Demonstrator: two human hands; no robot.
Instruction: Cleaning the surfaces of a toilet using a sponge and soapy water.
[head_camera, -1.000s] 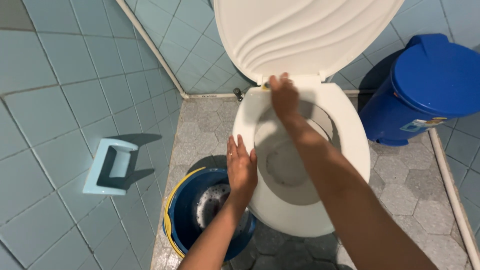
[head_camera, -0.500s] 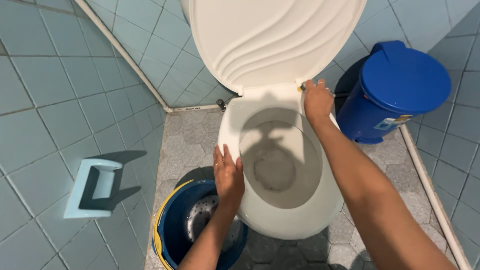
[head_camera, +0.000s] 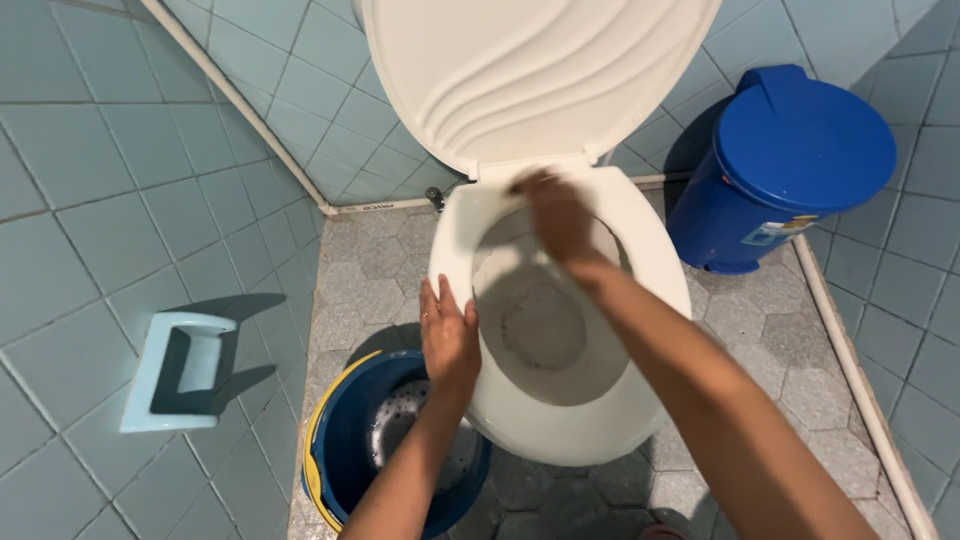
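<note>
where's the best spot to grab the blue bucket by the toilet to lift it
Probably by the yellow-edged rim of the blue bucket, coming from above on its left side. It stands upright and open-topped on the floor, and its right side sits tight against the toilet bowl under the left hand. No handle shows.

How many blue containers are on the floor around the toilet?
2: a blue lidded plastic bin to the right of the white toilet, and an open blue bucket with a yellow rim at its left front.
</note>
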